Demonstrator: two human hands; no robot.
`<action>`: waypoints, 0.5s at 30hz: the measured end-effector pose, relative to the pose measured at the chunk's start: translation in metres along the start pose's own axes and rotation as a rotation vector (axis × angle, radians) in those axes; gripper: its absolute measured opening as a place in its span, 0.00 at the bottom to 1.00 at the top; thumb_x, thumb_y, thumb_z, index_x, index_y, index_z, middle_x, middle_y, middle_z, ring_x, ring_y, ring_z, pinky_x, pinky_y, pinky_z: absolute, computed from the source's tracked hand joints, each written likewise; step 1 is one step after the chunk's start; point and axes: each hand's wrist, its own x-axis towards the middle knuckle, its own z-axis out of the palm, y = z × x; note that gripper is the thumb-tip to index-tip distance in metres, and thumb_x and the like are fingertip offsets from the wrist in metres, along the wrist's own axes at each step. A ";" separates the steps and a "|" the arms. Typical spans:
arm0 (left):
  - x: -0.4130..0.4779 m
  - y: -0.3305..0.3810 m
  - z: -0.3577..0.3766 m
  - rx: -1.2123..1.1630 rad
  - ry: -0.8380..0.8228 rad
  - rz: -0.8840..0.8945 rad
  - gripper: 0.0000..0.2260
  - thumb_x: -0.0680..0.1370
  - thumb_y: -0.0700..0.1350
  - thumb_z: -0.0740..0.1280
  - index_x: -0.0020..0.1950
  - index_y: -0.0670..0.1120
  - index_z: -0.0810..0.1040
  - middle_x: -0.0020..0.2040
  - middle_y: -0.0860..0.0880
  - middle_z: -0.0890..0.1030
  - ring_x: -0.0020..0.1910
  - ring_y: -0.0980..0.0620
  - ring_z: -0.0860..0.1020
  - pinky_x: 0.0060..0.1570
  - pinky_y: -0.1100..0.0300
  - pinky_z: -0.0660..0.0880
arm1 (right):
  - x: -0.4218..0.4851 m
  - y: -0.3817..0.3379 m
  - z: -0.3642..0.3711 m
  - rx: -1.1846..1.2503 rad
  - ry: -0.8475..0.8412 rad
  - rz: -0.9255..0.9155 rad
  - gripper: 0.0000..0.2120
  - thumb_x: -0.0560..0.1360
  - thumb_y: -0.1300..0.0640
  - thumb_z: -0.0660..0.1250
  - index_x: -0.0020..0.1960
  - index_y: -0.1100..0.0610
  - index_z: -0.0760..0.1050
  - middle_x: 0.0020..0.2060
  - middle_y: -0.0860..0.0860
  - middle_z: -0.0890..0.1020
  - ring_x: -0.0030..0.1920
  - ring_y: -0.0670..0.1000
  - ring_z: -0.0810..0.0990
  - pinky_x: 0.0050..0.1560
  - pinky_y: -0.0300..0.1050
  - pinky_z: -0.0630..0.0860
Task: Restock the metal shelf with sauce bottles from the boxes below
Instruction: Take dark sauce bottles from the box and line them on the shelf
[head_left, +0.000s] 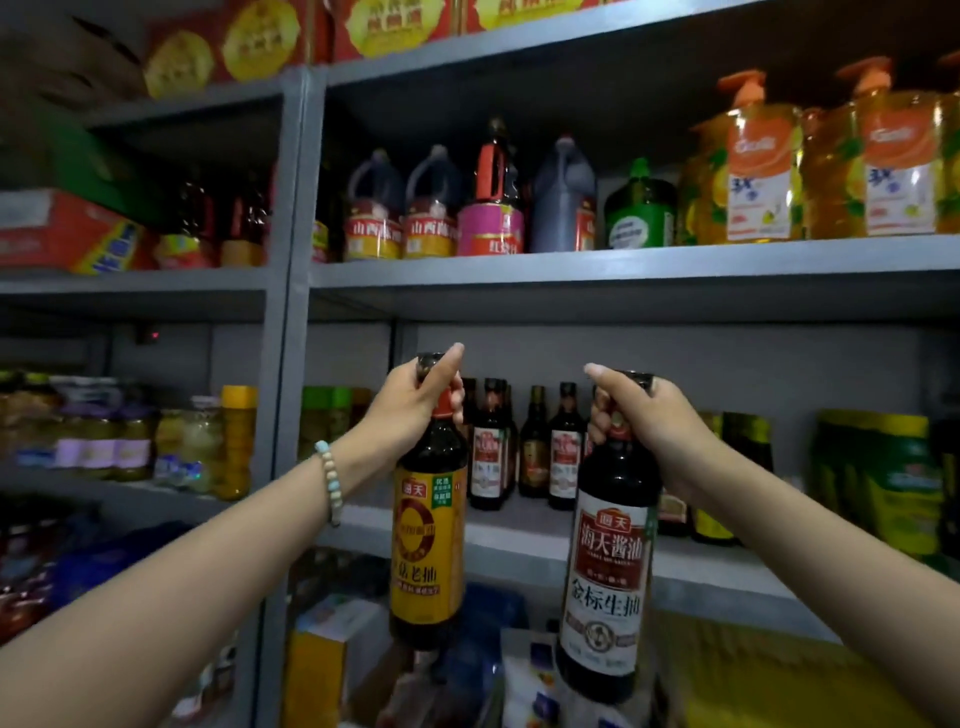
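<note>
My left hand (415, 402) grips the neck of a dark sauce bottle with a yellow label (428, 545), held upright in front of the grey metal shelf (524, 538). My right hand (644, 415) grips the neck of a second dark sauce bottle with a white and red label (608, 587), also upright and slightly lower. Both bottles hang in the air just before the shelf's front edge. Behind them, several small dark sauce bottles (519, 447) stand at the back of that shelf.
The upper shelf (623, 265) holds large vinegar jugs (402, 208) and yellow pump bottles (753, 171). Green packs (883, 478) fill the shelf's right end. Jars (130, 436) stand in the left bay beyond the upright post (285, 312). Boxes (322, 665) sit below.
</note>
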 end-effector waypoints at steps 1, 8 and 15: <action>0.010 -0.005 -0.007 -0.002 0.011 0.010 0.16 0.78 0.55 0.60 0.38 0.45 0.72 0.30 0.50 0.75 0.31 0.52 0.76 0.38 0.60 0.75 | 0.012 0.004 0.007 0.005 0.002 0.000 0.19 0.76 0.53 0.65 0.30 0.58 0.68 0.22 0.53 0.71 0.24 0.51 0.72 0.29 0.42 0.72; 0.069 -0.036 -0.039 -0.019 0.062 0.025 0.17 0.77 0.57 0.61 0.38 0.45 0.72 0.31 0.48 0.75 0.31 0.52 0.77 0.36 0.61 0.76 | 0.091 0.032 0.034 -0.063 -0.022 -0.027 0.18 0.76 0.50 0.66 0.30 0.56 0.70 0.25 0.52 0.74 0.26 0.50 0.74 0.31 0.41 0.74; 0.122 -0.087 -0.062 -0.031 0.053 0.029 0.17 0.77 0.57 0.60 0.39 0.45 0.73 0.32 0.49 0.76 0.32 0.52 0.77 0.41 0.60 0.76 | 0.160 0.063 0.055 -0.044 0.039 -0.053 0.18 0.74 0.49 0.68 0.29 0.55 0.71 0.24 0.52 0.75 0.27 0.52 0.75 0.36 0.46 0.73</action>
